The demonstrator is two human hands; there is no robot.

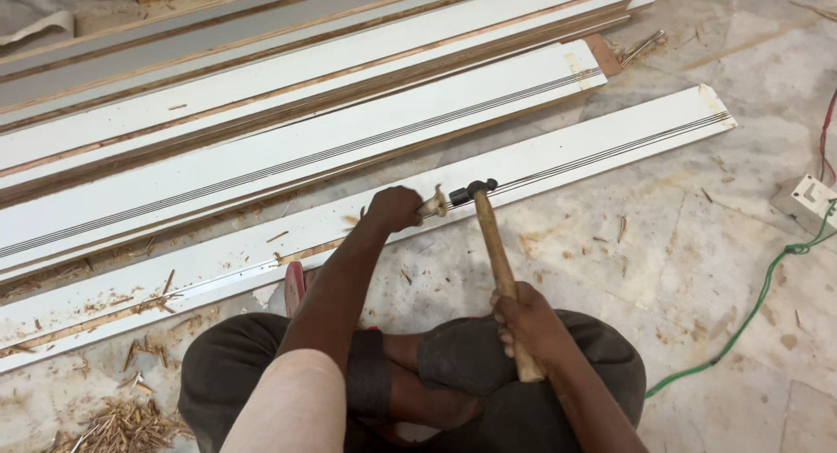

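My left hand [394,209] is closed around a chisel with a pale handle [433,205], held against the edge of a long white grooved board [575,153] lying on the floor. My right hand [526,324] grips the wooden handle of a hammer [493,244] near its lower end. The hammer's dark metal head [472,190] meets the top of the chisel handle. I sit cross-legged in dark trousers just below the board.
Several more long white boards [288,113] lie stacked behind. Wood shavings [122,422] litter the floor at lower left. A white socket box [806,200] with a green cable [750,313] lies at right. A red sandal [295,287] sits by my knee.
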